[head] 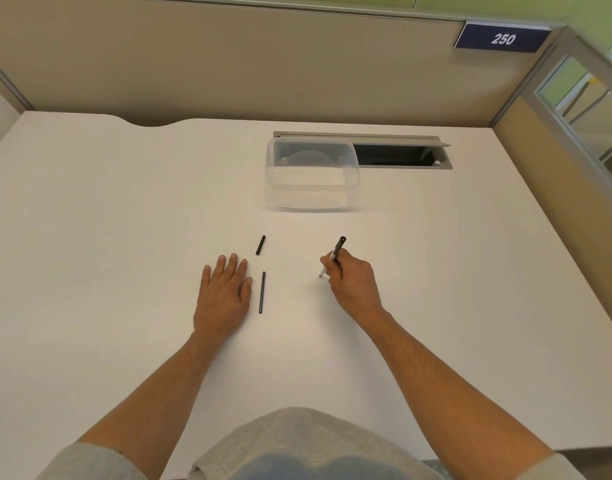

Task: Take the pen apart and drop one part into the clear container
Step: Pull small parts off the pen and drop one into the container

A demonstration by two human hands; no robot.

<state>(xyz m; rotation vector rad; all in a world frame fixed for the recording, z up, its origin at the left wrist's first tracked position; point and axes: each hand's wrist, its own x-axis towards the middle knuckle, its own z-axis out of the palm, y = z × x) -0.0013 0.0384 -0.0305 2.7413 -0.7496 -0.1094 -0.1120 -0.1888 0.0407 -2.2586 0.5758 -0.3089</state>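
The pen lies in parts on the white desk. My right hand (pixel 349 278) grips one pen part (pixel 337 251), dark at its upper end and pale at the tip, with the tip touching the desk. A long thin black pen barrel (pixel 262 292) rests just right of my left hand (pixel 225 292), which lies flat and holds nothing. A short black pen cap (pixel 260 244) sits a little farther away. The clear container (pixel 311 174) stands open beyond them, with nothing visible inside.
A cable slot (pixel 401 155) with a raised grey flap is cut into the desk right behind the container. Beige partition walls enclose the desk at the back and right, and a blue sign (pixel 502 38) reads 250.
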